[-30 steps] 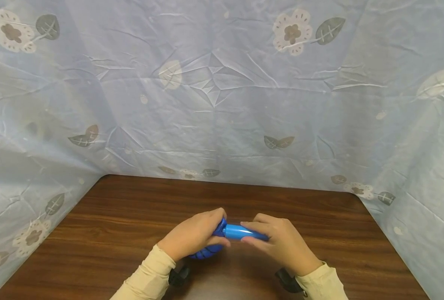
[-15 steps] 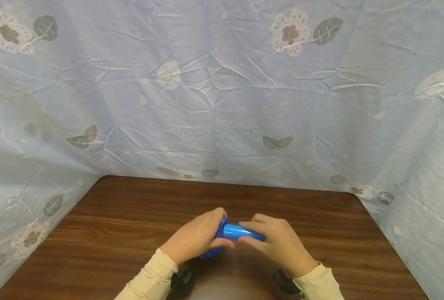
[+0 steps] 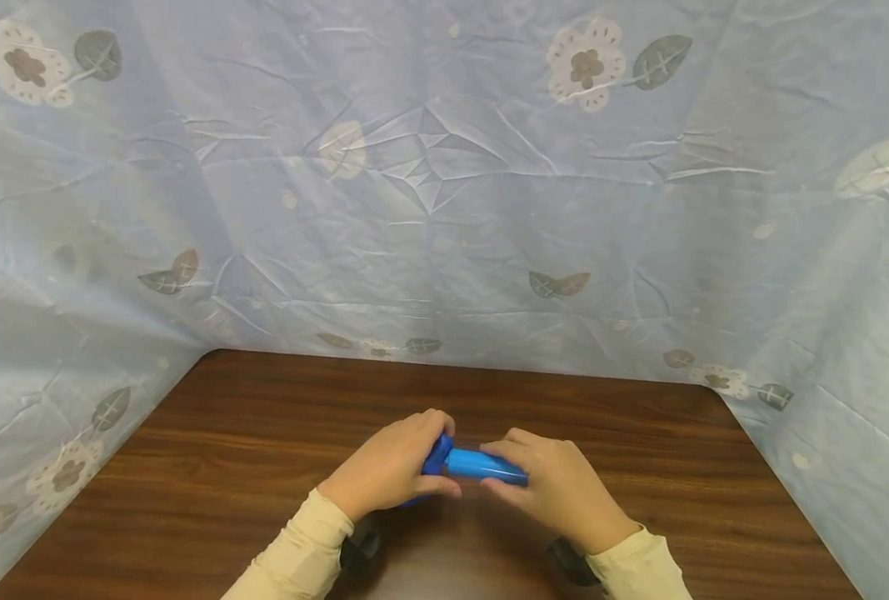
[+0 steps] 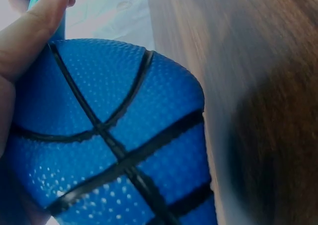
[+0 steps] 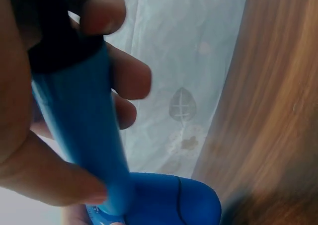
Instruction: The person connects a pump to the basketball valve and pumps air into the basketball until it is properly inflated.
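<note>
Here, in the head view, your left hand grips the ball and your right hand the tube, just right of the ball. In the left wrist view, the ball looks misshapen (soft, perhaps). In the right wrist view, the tube seems to meet the ball; you'd do well to hold the two in line. No container shows in any view.

No wording, label, brand, number or sign could be read in any view. On the blue ball, a few pale marks showed low in the right wrist view, too small and blurred to decipher.
</note>
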`<state>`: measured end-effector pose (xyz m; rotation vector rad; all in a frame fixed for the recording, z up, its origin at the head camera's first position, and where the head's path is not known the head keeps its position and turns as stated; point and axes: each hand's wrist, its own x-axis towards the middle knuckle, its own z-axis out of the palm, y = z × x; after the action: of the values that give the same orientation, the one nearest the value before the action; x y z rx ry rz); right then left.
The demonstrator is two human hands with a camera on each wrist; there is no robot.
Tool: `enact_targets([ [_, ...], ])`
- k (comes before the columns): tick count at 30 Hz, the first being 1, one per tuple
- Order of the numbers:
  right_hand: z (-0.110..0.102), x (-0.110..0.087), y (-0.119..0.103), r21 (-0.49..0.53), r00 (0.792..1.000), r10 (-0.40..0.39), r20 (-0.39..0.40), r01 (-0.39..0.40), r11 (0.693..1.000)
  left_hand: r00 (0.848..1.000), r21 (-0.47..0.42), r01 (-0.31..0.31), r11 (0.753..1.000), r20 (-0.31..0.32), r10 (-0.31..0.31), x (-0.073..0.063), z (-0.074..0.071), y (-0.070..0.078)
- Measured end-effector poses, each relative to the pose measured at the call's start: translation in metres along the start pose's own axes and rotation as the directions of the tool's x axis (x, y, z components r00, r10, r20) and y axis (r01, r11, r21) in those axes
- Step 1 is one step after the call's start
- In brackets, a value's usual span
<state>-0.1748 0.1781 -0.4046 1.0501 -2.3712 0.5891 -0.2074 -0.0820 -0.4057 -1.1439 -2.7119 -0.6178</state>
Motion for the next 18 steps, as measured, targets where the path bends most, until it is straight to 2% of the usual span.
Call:
enact_targets([
  [7, -0.002, -0.001, 0.002, -0.043, 0.999, 0.009, 0.033, -0.007, 0.999, 0.999, 0.021, 0.002, 1.0, -0.039, -0.001, 0.001, -0.004, -0.007],
  [12, -0.002, -0.001, 0.001, -0.079, 1.0, 0.013, 0.027, -0.011, 0.997, 0.999, 0.015, 0.024, 1.0, -0.03, -0.023, 0.0, -0.007, -0.01],
  [18, -0.002, -0.001, 0.002, -0.092, 1.0, 0.013, 0.021, -0.011, 0.996, 1.0, 0.007, 0.02, 1.0, -0.017, -0.02, -0.001, -0.006, -0.012],
])
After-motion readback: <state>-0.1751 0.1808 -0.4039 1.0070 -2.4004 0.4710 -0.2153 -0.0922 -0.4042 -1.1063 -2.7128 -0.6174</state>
